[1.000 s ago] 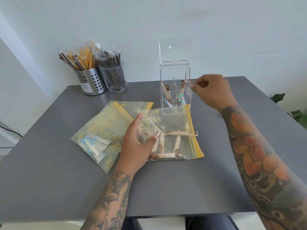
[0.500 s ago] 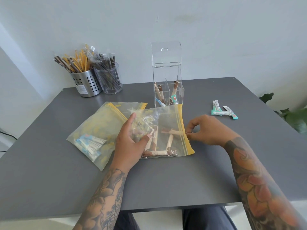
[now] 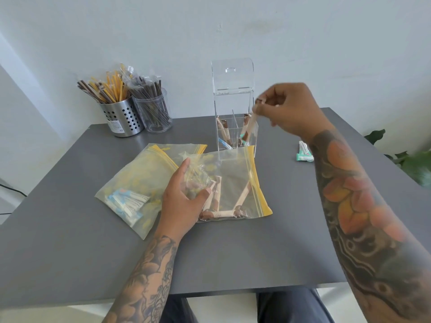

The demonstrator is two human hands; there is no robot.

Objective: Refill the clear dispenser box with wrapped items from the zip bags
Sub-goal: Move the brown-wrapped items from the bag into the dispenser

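- Grey counter (image 3: 233, 257) carried everything, set against a pale wall
- Two zip bags lay overlapping near its middle: the left zip bag (image 3: 137, 183) flat with blue-and-white wrapped items (image 3: 127, 202) in its near corner, the right zip bag (image 3: 235, 180) partly over it, yellow zip edge facing right, brown-and-tan sugar sticks (image 3: 224, 214) inside
- Clear dispenser box (image 3: 233, 113) stood upright just behind the right zip bag, lid raised, a few sticks leaning in its compartments
- Perforated steel cup (image 3: 123, 118) and clear cup (image 3: 155, 115) stood touching at the far left corner, both full of wrapped stirrers
- Left hand (image 3: 184, 199) rested on the right zip bag, grip clenched on a bunched fold of its plastic
- Right hand (image 3: 289, 108) was raised beside the top right of the dispenser box, grip pinching the upper end of one wrapped stick (image 3: 250, 124), which hung down at the box's right compartment; whether inside or in front of the wall cannot be told
- Small teal-and-white packets (image 3: 304, 152) lay on the counter right of the box, partly hidden by the right forearm
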